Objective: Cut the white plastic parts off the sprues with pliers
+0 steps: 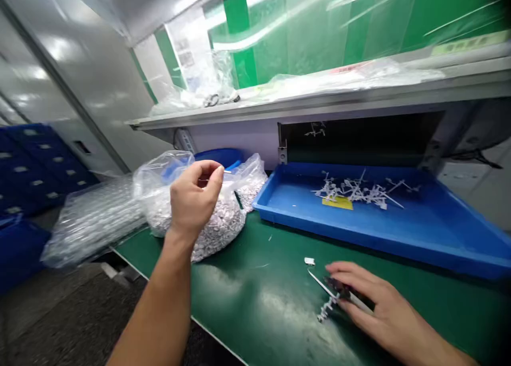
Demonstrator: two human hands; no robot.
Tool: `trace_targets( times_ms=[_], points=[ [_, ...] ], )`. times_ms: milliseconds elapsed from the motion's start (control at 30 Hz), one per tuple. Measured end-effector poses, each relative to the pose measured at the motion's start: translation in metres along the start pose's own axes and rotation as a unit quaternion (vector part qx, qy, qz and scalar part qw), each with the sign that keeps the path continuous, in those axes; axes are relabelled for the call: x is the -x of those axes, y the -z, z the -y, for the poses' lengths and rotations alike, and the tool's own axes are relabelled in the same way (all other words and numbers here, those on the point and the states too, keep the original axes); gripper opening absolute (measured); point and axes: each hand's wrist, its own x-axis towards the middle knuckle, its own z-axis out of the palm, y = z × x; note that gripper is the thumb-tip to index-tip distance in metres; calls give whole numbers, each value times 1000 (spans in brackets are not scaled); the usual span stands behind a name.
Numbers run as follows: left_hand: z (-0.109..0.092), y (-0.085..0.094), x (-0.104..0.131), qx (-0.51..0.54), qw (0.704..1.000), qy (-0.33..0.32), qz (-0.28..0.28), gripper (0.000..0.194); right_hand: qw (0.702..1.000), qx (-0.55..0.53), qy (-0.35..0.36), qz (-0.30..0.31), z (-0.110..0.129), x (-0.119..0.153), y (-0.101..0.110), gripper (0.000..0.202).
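Observation:
My left hand (195,195) is raised in front of the clear bags, thumb and forefinger pinched on a thin white piece (227,171); only its tip shows. Low over the green table, my right hand (375,297) is closed around a blurred tool with a dark head and pale handle, which looks like nippers (339,288). By the tool's head a white plastic sprue (327,305) lies at the fingertips; I cannot tell whether they touch it. A small white part (309,261) rests on the table just beyond those fingers.
A blue tray (271,212) with a heap of white sprues (367,190) and a yellow label stands at the back right. Clear bags (223,230) full of small pale parts sit behind my left hand. Above runs a shelf (255,109) with plastic film. Blue bins (35,163) stand far left.

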Motion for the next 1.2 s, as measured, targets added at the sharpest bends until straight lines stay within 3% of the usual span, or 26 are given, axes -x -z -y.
trace_targets(
  times_ms=[67,133,200,267,300,333,433,500,600,667,767,833,900,967,1033,1067,1133,1200],
  points=[
    [30,13,-22,-80,990,-12,116,20,1000,8,17,12,-5,-1,-6,30],
    [49,25,-32,-106,982,-28,151,19,1000,7,27,-1,-10,-3,-11,30],
    [49,30,-27,-70,991,-55,98,22,999,-2,23,-41,-12,-5,-12,29],
    [34,24,-7,18,997,-71,19,24,995,-23,-4,-96,-11,-5,-10,27],
    [23,16,7,65,994,-80,17,24,991,-39,-21,-123,-9,-5,-7,26],
    [11,7,20,106,989,-94,51,22,987,-58,-37,-147,-6,-5,-4,25],
    [-24,-34,59,179,932,-171,263,17,973,-127,-46,-186,-3,-8,4,18],
    [-41,-65,80,196,884,-210,368,17,965,-171,-40,-197,-5,-10,8,16],
    [-63,-99,99,214,860,-217,409,22,952,-214,-38,-215,-9,-11,11,14],
    [-76,-106,102,233,871,-208,379,21,945,-227,-38,-234,-12,-12,13,14],
    [-95,-98,97,241,899,-174,322,20,935,-229,-47,-268,-15,-13,14,16],
    [-103,-90,92,211,895,-147,363,29,931,-220,-56,-287,-17,-15,14,16],
    [-104,-89,91,192,853,-107,474,41,928,-211,-64,-302,-18,-15,14,16],
    [-100,-96,96,229,770,-30,595,44,925,-205,-64,-313,-19,-16,13,16],
    [-95,-108,105,302,683,54,663,38,927,-196,-58,-315,-21,-16,13,16],
    [-93,-114,110,334,655,84,673,35,928,-185,-52,-318,-21,-16,13,17],
    [-90,-123,120,374,648,109,654,33,926,-151,-25,-344,-22,-14,16,25],
    [-88,-127,127,391,695,102,594,32,918,-93,17,-386,-21,-11,22,36]
  ],
)
